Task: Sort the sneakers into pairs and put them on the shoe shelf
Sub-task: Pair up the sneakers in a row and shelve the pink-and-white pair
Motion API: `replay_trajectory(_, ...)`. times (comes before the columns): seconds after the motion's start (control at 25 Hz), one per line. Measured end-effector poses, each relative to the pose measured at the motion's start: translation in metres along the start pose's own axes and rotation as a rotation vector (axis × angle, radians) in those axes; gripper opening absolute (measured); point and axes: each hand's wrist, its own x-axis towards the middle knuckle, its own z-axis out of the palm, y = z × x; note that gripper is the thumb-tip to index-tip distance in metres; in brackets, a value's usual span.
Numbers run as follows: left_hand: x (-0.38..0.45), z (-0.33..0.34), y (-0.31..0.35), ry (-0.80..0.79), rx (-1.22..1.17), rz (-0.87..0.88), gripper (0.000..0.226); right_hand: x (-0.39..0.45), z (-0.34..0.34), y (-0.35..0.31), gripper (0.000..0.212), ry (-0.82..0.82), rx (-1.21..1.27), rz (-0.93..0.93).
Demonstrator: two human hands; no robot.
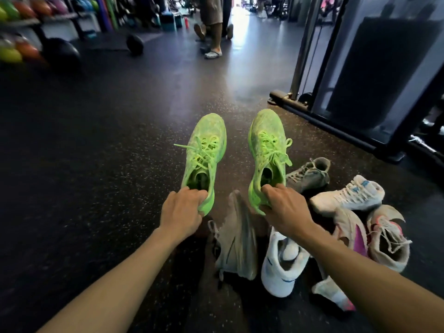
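Two green sneakers are already in your grip, a matched pair held out over the dark floor [101,145] with toes pointing away from you: your left hand [180,210] pinches the heel collar of the left green sneaker [204,152], fingers hooked inside the opening, and your right hand [284,207] does the same on the right green sneaker [268,150]. Judging by the knit uppers and thin soles, they should be light and soft, so the collar will flex; hold close to the stiffer heel back if one starts to droop. Loose laces dangle, so watch they do not snag. Below your arms lies the unsorted heap: a grey sneaker [236,239], a white sneaker [281,265], another white one with blue trim [348,195], a second grey one [308,175] and two beige ones with pink [386,239]. No shoe shelf is visible from this view.
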Motion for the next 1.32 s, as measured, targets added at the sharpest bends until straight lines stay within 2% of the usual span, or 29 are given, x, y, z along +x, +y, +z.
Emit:
replay_trajectory(0.12,-0.027,-0.013,-0.031,-0.064,-0.04,-0.172,0.021,0.01,0.006,-0.046,0.023,-0.039,0.017,-0.098)
replay_trajectory(0.32,-0.078,-0.009,-0.097,-0.228,-0.079,-0.366,0.038,0.018,0.028,-0.129,0.024,-0.141,0.073,-0.207)
replay_trajectory(0.4,-0.102,-0.003,-0.119,-0.249,-0.052,-0.419,0.038,0.018,0.042,-0.16,0.024,-0.186,0.098,-0.271)
replay_trajectory(0.56,-0.138,0.016,-0.152,-0.321,-0.027,-0.49,0.03,0.015,0.075,-0.212,0.021,-0.313,0.116,-0.345)
replay_trajectory(0.84,-0.177,0.058,-0.182,-0.427,-0.056,-0.549,0.04,-0.002,0.127,-0.273,0.016,-0.467,0.091,-0.452)
replay_trajectory(1.04,-0.193,0.063,-0.199,-0.409,-0.018,-0.58,0.033,-0.008,0.147,-0.317,0.009,-0.491,0.138,-0.506)
replay_trajectory(1.16,-0.204,0.058,-0.217,-0.419,0.01,-0.61,0.023,-0.006,0.152,-0.35,0.014,-0.466,0.168,-0.552)
replay_trajectory(1.32,-0.217,0.054,-0.246,-0.436,0.043,-0.671,0.031,0.001,0.158,-0.38,0.021,-0.462,0.197,-0.592)
